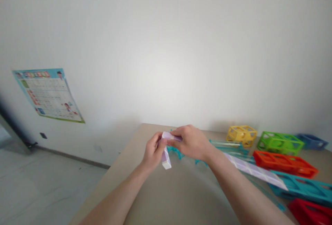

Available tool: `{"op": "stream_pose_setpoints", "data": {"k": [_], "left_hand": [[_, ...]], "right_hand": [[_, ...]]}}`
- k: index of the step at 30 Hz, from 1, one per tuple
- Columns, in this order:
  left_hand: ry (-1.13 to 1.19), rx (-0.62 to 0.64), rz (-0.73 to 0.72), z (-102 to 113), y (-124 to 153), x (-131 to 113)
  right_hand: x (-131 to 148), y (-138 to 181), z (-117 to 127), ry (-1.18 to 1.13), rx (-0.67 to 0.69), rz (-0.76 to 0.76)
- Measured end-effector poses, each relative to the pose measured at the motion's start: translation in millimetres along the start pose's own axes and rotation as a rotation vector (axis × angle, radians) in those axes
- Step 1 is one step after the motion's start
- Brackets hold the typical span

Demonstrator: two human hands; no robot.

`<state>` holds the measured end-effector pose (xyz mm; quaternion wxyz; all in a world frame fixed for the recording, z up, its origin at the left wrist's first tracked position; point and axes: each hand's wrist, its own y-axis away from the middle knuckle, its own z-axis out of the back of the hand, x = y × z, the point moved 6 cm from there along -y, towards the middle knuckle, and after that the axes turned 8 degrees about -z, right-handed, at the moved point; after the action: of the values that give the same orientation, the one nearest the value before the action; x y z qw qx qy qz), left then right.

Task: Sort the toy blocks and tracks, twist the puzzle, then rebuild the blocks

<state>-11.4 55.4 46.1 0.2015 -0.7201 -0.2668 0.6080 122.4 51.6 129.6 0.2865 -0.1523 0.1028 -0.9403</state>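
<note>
Both hands are raised over the table, closed around a lilac-and-white strip (pixel 166 159) that forms a corner between them. One part points down toward me and ends in a white face; the other runs right, into my right hand. I cannot tell whether it is one bent piece or two joined ones. My left hand (pixel 152 151) pinches it near the corner, thumb on top. Thumb and fingers of my right hand (pixel 193 142) grip the right-hand part. Behind and below the hands lie teal lattice pieces (pixel 176 153), partly hidden.
A long lilac-and-white strip (pixel 255 170) lies right of my right forearm. Around it stand yellow (pixel 241 135), green (pixel 280 142), orange (pixel 284 163), teal (pixel 303 185), blue (pixel 312 141) and red (pixel 311 213) plastic frames. A white wall (pixel 166 62) borders the table's far edge.
</note>
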Motion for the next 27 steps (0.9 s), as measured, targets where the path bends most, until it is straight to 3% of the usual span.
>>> {"op": "stream_pose_setpoints", "data": {"k": [8, 13, 18, 23, 27], "left_hand": [[0.313, 0.220, 0.217, -18, 8, 8], [0.342, 0.221, 0.209, -12, 2, 5], [0.386, 0.329, 0.275, -13, 2, 8], [0.513, 0.274, 0.276, -12, 2, 4], [0.601, 0.135, 0.306, -7, 0, 2]], "right_hand": [[7, 7, 14, 0.124, -0.063, 0.090], [5, 6, 12, 0.059, -0.051, 0.172], [6, 6, 12, -0.003, -0.089, 0.241], [3, 4, 13, -0.041, -0.110, 0.253], [-3, 3, 22, -0.143, -0.235, 0.348]]}}
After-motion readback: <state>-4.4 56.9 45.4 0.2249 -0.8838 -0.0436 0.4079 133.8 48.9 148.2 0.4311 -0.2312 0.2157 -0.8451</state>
